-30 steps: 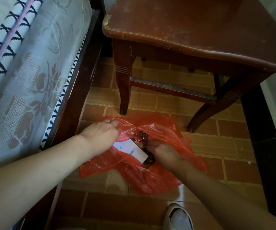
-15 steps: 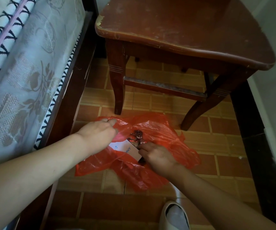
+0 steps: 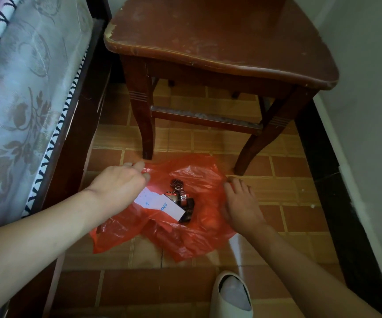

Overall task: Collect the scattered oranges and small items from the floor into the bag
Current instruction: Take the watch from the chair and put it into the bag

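Head view: red bag (image 3: pixel 199 239) holds watch (image 3: pixel 178 188), white box (image 3: pixel 160 204).

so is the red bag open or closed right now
Open. The red bag lies spread on the floor with its mouth wide, so the white box and watch inside show. The left hand holds its edge.

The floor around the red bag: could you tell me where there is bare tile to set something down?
Bare tile lies right of the red bag, between the right hand and the dark skirting, and under the chair behind its rung. Crowded: the bag's mouth, holding a white box and watch, and the strip by the slipper.
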{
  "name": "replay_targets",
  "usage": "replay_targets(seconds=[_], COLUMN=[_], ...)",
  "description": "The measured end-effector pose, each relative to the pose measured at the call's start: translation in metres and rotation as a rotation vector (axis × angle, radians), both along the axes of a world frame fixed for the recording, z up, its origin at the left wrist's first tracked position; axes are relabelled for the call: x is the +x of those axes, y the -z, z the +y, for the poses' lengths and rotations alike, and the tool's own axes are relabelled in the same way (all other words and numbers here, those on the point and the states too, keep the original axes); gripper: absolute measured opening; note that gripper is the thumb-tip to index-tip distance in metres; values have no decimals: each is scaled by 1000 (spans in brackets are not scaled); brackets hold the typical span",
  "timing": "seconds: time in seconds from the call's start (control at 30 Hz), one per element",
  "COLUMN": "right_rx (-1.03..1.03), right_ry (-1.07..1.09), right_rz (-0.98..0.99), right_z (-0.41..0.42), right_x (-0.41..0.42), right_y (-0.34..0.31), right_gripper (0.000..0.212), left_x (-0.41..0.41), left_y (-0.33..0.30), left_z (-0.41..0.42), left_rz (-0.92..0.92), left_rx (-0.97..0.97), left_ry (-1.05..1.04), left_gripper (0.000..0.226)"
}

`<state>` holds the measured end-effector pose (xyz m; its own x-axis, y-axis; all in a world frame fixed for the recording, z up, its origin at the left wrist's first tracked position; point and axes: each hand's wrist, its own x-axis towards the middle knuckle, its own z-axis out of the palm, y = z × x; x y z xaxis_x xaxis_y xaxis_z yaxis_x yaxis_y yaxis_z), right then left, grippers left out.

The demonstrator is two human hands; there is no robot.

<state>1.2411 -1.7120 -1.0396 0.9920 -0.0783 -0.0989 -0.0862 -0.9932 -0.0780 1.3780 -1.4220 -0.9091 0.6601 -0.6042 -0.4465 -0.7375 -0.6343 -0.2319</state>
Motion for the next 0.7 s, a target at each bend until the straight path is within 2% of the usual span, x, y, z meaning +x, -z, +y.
replay_targets(seconds=[0.17, 0.23, 0.27, 0.37, 0.5, 0.57, 0.7], right_rx=[202, 249, 272, 216, 218, 248, 347], right_ry=[303, 373, 379, 304, 258, 212, 160], right_rz=[162, 226, 241, 266, 222, 166, 48], right_z=[-6, -8, -9, -12, -4, 5, 28], right_x=[-9, -13, -14, -8, 4, 7, 14], right_y=[13, 17, 17, 12, -3, -13, -40], right_gripper=[88, 92, 86, 44, 12, 8, 5], left_x=[-4, -5, -6, -7, -9, -8, -11], left_y=[4, 10, 12, 11, 8, 7, -6], left_z=[0, 1, 1, 2, 4, 3, -10], left_rz=[-107, -154, -186, -209, -154, -137, -117], left_rx=[41, 92, 135, 294, 441, 408, 163], left_ry=[-46, -117, -185, -399, -389, -380, -323], left_gripper=[50, 43, 41, 47, 39, 41, 33])
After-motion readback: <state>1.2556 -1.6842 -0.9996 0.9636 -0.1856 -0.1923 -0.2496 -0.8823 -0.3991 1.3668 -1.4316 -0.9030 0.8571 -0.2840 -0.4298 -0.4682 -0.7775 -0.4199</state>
